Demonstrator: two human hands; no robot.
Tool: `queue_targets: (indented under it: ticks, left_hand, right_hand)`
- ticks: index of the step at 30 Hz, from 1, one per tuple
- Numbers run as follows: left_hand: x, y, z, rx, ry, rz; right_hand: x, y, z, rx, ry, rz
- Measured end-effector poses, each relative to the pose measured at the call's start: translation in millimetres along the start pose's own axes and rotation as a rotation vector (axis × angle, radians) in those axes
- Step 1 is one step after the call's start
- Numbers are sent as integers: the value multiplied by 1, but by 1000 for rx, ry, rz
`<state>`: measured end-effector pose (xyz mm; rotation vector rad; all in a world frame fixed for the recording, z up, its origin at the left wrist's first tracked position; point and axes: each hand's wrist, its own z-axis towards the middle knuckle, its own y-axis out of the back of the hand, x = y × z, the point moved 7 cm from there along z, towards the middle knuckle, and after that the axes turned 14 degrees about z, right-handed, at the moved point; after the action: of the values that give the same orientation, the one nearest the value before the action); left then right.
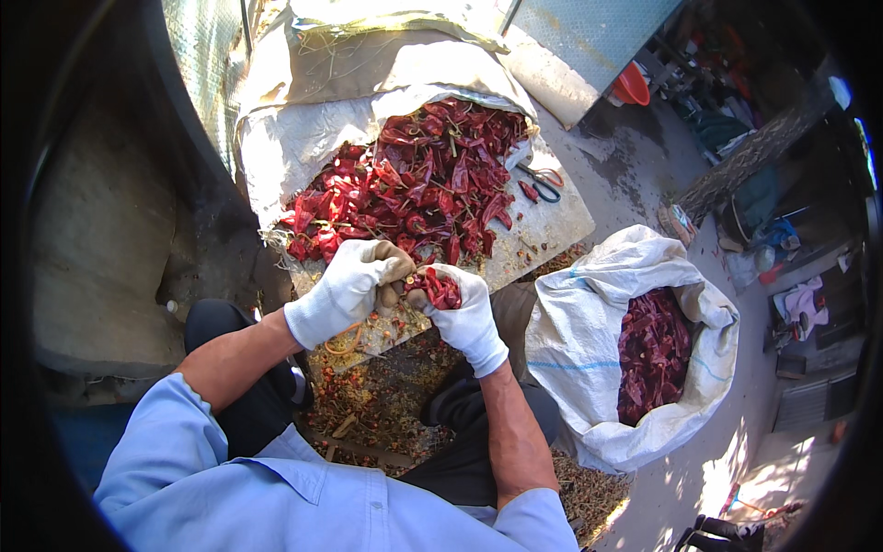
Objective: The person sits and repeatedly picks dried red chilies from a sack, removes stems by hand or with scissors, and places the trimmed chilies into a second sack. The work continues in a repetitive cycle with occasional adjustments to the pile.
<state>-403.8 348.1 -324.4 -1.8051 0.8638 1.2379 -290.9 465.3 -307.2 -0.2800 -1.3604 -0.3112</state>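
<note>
Both hands wear white knit gloves with soiled fingers. My right hand [463, 314] is closed on a dried red chili pepper [443, 288], its stem end towards the left. My left hand [359, 286] touches that stem end with bent fingers; whether it pinches anything is hidden. Just beyond the hands, a heap of dried red chili peppers [421, 179] spills from a white woven sack [303, 141] onto a board [552, 224]. Scissors [545, 186] with dark and orange handles lie right of the heap, beside a single small pepper [528, 192]. An orange ring [345, 341] lies near my left wrist.
At my right stands an open white woven sack [572, 359] holding dark red dried peppers [652, 352]. Stems, seeds and scraps [365, 400] cover the ground between my legs. A tree trunk [752, 155] and a red basin [631, 84] are further right.
</note>
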Motion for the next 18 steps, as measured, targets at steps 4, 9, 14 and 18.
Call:
queue_targets:
  ticks: [4,9,14,18]
  left_hand:
    - [1,-4,-5,66,8,-140]
    - [-2,-7,-4,64,13,-328]
    - [0,-1,-3,-7,27,-220]
    - [1,5,0,-45,-8,-231]
  right_hand:
    - [6,-1,-2,17,47,-9]
    - [10,-4,0,-4,8,21]
    - [15,-7,2,-9,49,-9]
    - [13,-4,0,-38,69,13]
